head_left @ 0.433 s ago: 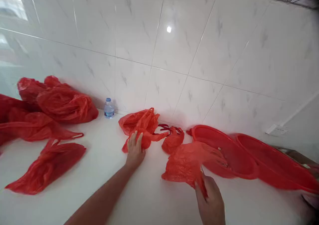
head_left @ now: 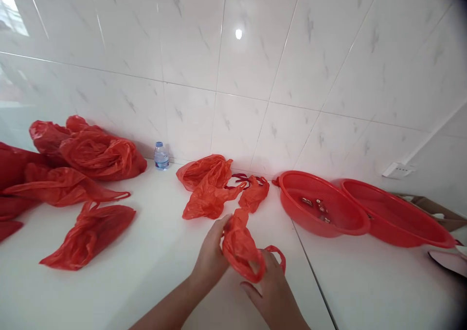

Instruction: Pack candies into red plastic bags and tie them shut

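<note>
A red plastic bag (head_left: 241,247) is held up between my two hands, above the white table. My left hand (head_left: 210,258) is closed on the bag's left side, its fingertips partly behind the film. The fingers of my right hand (head_left: 272,284) are at the bag's mouth and partly hidden by it; the thumb is apart and one handle loop lies over the back of the hand. Just beyond, a crumpled red bag (head_left: 206,198) and a smaller red bag (head_left: 254,193) with dark red straps beside it lie on the table.
At right stand a red plastic basket (head_left: 321,228) with several small items inside, a second red basket (head_left: 397,232) and a cardboard box (head_left: 434,208). A water bottle (head_left: 161,157) stands by the tiled wall. More filled red bags (head_left: 98,155) lie at left. A seam (head_left: 314,271) crosses the tabletop.
My left hand has left the crumpled bag and moved right to grip the bag in my right hand. That bag has come left, away from the basket, and is bunched up between both hands.
</note>
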